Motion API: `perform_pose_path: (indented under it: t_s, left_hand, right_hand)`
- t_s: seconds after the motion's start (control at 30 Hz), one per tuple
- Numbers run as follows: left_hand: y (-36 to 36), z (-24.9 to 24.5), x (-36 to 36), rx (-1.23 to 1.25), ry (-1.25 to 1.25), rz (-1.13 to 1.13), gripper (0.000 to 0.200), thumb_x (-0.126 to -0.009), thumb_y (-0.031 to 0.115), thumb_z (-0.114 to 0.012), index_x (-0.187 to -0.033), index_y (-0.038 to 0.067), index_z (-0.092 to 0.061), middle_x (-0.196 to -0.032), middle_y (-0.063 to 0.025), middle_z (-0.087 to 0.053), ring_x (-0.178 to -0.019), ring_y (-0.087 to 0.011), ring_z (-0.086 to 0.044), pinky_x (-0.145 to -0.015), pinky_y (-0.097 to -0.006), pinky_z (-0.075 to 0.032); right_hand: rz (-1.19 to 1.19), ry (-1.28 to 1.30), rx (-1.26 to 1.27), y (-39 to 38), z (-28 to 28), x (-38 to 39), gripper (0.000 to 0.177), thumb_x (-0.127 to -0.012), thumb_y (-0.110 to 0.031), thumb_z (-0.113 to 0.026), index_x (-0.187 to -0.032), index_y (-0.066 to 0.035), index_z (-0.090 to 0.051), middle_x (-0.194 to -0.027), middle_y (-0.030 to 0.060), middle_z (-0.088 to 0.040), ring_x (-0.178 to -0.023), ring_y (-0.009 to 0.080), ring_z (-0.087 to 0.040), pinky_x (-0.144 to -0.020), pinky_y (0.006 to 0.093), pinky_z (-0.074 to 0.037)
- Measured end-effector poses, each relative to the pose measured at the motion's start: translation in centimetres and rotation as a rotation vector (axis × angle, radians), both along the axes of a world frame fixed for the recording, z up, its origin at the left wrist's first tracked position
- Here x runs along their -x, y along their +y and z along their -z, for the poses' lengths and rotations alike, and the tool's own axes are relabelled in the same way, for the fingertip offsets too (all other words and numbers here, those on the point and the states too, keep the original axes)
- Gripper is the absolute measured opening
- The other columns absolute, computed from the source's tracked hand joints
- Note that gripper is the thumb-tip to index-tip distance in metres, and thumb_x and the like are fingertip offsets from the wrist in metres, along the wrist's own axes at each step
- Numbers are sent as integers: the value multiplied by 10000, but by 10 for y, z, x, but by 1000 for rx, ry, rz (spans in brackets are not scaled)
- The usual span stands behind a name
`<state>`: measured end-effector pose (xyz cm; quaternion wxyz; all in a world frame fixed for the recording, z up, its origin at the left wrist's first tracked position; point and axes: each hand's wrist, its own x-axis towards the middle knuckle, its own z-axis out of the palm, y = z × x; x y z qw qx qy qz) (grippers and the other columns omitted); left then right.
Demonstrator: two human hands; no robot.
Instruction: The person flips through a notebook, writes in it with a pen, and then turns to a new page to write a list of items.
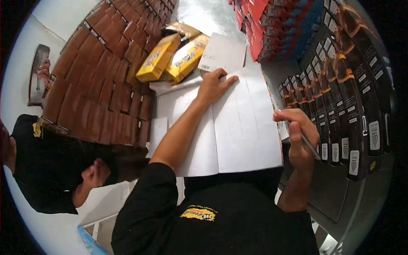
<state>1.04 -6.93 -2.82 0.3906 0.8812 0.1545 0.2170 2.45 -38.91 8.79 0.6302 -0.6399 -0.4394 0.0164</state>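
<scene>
An open notebook (pixel 250 148) lies in front of me, its white right page marked with a few long ruled lines. My left hand (pixel 210 89) rests near the top of that page, thumb stretched out and fingers bent toward the upper edge. Beyond its fingertips is a whitish box or card (pixel 223 53) with a barcode. At the notebook's right side, my right hand (pixel 301 134) is closed around a slim pen (pixel 311 146), held off the page. The pen's tip is hard to make out by the fingertips.
Brown packs (pixel 91 80) are stacked high on the left. Yellow boxes (pixel 159 59) lie behind the notebook. Red packs (pixel 263 29) and black boxes (pixel 340 102) line the right. Another person in a black shirt (pixel 46 165) stands at left, one hand (pixel 95 173) raised.
</scene>
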Motion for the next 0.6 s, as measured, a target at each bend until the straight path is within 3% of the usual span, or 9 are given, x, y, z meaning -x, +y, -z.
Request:
perform_pose_path:
  t_s: [0.07,0.1,0.2,0.27,0.33,0.43,0.53,0.57,0.6]
  left_hand:
    - [-9,-5,3,-188,225,-2,560,-898,551,-791,-1052,15,-740,-950,-223,-757,-890,-386,-736,-781,-463,-565]
    - [-9,-7,2,-220,247,13,598,-871,576,-797,-1099,27,-738,-1008,-230,-758,-978,-413,-729,-829,-491,-571]
    - [-7,-4,-2,-238,224,30,503,-881,487,-826,-1041,16,-753,-989,-252,-755,-956,-413,-739,-825,-465,-575]
    - [2,1,-6,-190,200,94,449,-910,438,-793,-1037,9,-751,-1003,-254,-747,-968,-417,-729,-848,-476,-568]
    - [14,4,-10,-146,173,155,398,-939,388,-761,-1034,2,-750,-1016,-256,-739,-980,-421,-719,-870,-487,-561]
    - [36,-5,0,-244,-75,232,195,-1015,145,-641,-1045,-18,-744,-1081,-262,-720,-993,-422,-705,-879,-481,-559]
    - [32,-39,36,-59,-104,147,193,-1016,143,-647,-1068,-18,-739,-1062,-242,-724,-959,-409,-708,-871,-475,-565]
    - [28,-50,50,-72,12,114,207,-1028,131,-677,-1189,7,-716,-1137,-164,-747,-1043,-319,-719,-923,-443,-565]
    - [24,-47,62,-71,17,111,207,-1028,131,-677,-1189,7,-716,-1137,-164,-747,-1043,-319,-719,-923,-443,-565]
  right_hand:
    - [35,-131,74,-6,-13,12,432,-1130,-339,-506,-1160,29,-731,-939,165,-705,-856,227,-689,-772,370,-564]
    - [-14,-128,57,-6,-17,17,440,-1125,-352,-513,-1164,26,-736,-918,161,-698,-837,230,-684,-753,372,-561]
    - [-111,-93,87,4,-8,31,353,-1103,-263,-554,-1229,22,-720,-921,148,-684,-798,211,-668,-737,359,-557]
    - [-52,294,186,22,18,44,290,-1060,-133,-588,-1280,27,-688,-983,143,-687,-827,185,-677,-765,334,-564]
    - [-13,379,236,38,64,47,314,-1013,-39,-604,-1314,32,-662,-1023,135,-685,-873,168,-691,-803,324,-573]
    - [56,312,297,49,100,50,278,-998,-48,-639,-1260,33,-682,-1015,139,-694,-912,192,-710,-826,337,-582]
    - [120,141,328,53,117,48,243,-984,-47,-655,-1210,30,-696,-1027,157,-705,-912,228,-721,-831,346,-587]
    - [122,128,324,53,118,47,238,-980,-44,-658,-1202,32,-695,-1027,160,-707,-913,236,-723,-831,351,-588]
    - [124,117,320,53,119,48,234,-976,-40,-660,-1194,35,-694,-1028,163,-709,-915,244,-724,-830,356,-589]
